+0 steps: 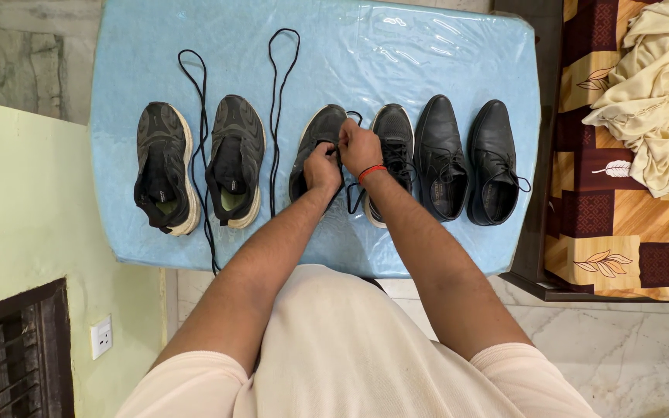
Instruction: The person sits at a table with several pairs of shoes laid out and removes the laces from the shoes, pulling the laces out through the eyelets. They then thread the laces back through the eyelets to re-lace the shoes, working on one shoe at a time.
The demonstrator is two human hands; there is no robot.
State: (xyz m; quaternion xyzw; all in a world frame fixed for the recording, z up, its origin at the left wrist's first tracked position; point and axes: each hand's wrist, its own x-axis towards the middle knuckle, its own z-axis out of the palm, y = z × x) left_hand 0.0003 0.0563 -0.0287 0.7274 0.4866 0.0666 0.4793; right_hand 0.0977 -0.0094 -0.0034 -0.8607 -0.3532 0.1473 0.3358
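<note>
Both hands met over the dark sneaker (315, 147) on the blue bench (427, 62); the left hand (323, 168) and right hand (359, 147) had their fingers pinched narrow on its black shoelace (352, 197). The lace looked thin, limp and light, best gripped near its stiff tip. Two loose laces (276, 116) lay left of the fingers, two leather shoes (466, 159) to their right.

You have six shoes on bench (458, 62): four dark trainers (164, 166) (235, 159) (315, 147) (393, 151), two black leather dress shoes (440, 159) (494, 159). Two loose black laces (195, 116) (279, 93). One cream cloth (656, 93) on bed.
</note>
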